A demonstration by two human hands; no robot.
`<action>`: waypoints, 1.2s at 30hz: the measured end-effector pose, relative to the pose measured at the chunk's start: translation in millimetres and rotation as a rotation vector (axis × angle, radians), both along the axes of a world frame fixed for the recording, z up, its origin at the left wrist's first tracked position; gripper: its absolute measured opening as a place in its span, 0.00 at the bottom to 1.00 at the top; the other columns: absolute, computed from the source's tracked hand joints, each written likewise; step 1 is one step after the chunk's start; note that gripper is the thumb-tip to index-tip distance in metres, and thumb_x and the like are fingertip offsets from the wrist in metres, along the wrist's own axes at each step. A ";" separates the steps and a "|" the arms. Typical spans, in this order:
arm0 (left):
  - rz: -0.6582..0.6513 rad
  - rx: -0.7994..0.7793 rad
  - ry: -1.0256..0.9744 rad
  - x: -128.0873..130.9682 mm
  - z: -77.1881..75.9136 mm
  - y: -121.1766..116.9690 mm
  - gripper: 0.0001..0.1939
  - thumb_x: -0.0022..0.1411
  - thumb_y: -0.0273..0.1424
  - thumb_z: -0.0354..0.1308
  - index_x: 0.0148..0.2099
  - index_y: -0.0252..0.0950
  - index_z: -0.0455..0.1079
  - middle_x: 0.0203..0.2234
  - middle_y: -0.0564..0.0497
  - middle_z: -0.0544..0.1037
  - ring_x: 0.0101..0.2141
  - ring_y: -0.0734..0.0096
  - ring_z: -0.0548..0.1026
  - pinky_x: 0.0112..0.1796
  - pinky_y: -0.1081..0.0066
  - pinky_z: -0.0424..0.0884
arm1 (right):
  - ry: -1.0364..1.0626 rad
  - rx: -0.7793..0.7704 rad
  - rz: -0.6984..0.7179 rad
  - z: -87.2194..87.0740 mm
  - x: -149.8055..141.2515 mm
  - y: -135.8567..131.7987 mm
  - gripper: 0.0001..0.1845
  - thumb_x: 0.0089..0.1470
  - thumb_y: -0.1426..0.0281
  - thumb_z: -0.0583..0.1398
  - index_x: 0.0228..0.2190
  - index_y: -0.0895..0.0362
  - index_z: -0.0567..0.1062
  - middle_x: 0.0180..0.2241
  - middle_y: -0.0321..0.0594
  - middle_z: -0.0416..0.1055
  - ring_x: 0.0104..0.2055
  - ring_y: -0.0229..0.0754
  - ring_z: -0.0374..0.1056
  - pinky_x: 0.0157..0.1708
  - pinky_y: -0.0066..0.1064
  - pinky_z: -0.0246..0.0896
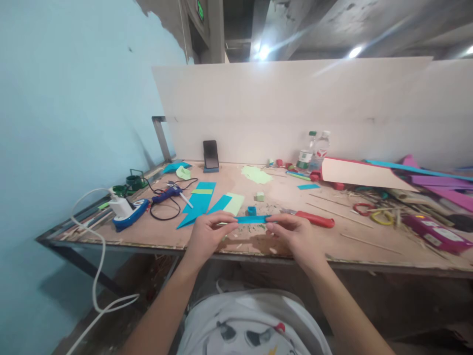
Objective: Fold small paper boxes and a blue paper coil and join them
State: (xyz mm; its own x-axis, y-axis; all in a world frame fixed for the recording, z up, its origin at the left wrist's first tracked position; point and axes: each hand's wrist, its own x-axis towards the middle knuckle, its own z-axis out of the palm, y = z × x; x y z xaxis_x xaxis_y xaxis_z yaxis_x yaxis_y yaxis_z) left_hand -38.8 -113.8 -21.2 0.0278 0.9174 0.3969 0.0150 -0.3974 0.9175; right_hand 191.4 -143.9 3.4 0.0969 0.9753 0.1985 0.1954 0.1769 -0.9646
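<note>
A narrow blue paper strip (252, 220) is stretched level between my two hands, just above the front part of the table. My left hand (213, 231) pinches its left end between thumb and fingers. At the right end, my right hand (291, 234) grips it the same way. Right behind the strip sits a small blue folded paper piece (252, 210), with a pale green paper cube (260, 196) farther back. Blue paper sheets (201, 199) and a light green sheet (234, 202) lie beyond my left hand. A red-handled utility knife (316, 219) rests beside my right hand.
At left are a blue glue gun (167, 194) with its cable and a power strip (130, 217). A phone (211, 155) stands at the back. Bottles (305, 157), thin sticks (340, 215), scissors (382, 217) and coloured paper (439, 182) occupy the right.
</note>
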 end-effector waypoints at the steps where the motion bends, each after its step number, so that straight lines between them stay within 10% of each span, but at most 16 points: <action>1: -0.004 0.002 -0.002 0.3 0.6 -0.4 0.04 0.49 0.33 0.73 0.27 0.38 0.84 0.30 0.46 0.86 0.35 0.60 0.83 0.36 0.69 0.78 | -0.002 0.006 -0.007 -0.7 0.1 0.3 0.11 0.44 0.61 0.71 0.27 0.56 0.85 0.23 0.40 0.80 0.28 0.44 0.75 0.30 0.33 0.70; 14: -0.058 -0.008 -0.010 -1.4 2.3 -2.2 0.05 0.50 0.32 0.73 0.28 0.36 0.82 0.31 0.46 0.85 0.35 0.61 0.82 0.36 0.69 0.77 | -0.045 0.046 0.060 -3.3 0.4 -0.2 0.12 0.43 0.62 0.73 0.31 0.54 0.88 0.34 0.43 0.85 0.34 0.47 0.78 0.35 0.35 0.72; 36: -0.148 -0.033 0.126 2.8 9.2 -4.9 0.06 0.57 0.34 0.70 0.32 0.36 0.81 0.31 0.48 0.85 0.32 0.65 0.80 0.38 0.69 0.76 | -0.046 0.073 0.067 -2.1 -4.7 -2.4 0.07 0.47 0.63 0.73 0.26 0.54 0.87 0.24 0.41 0.82 0.27 0.45 0.76 0.29 0.34 0.71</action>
